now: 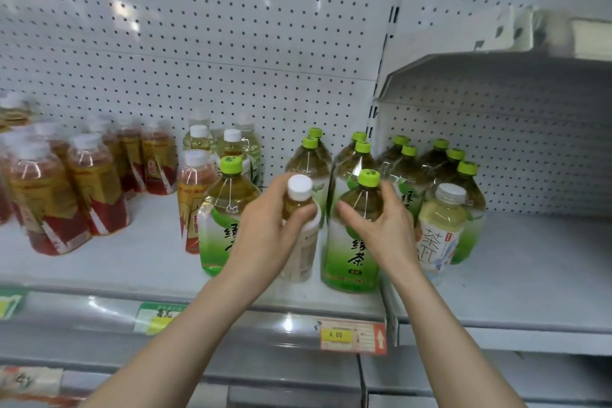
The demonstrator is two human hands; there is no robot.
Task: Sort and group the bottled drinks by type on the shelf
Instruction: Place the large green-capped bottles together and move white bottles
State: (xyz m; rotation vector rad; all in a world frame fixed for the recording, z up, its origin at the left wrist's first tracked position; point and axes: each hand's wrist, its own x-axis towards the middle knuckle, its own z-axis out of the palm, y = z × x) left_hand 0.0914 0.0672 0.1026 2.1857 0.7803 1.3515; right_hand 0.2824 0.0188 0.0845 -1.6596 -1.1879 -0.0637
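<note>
A white pegboard back panel (pixel 231 26) with rows of small dark holes fills the upper left and middle of the frame. A slotted metal upright (pixel 395 10) runs down at the upper right of centre. At the lower centre, a red and yellow price tag (pixel 352 336) reads 4.00 and has a white arrow pointing up. To its left is a green and white label (pixel 155 316), blurred. At the upper right edge is a pale box (pixel 589 38), blurred.

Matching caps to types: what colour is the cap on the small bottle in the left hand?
White, on the small amber-filled bottle held by the left hand; clearest in the head view.
</note>
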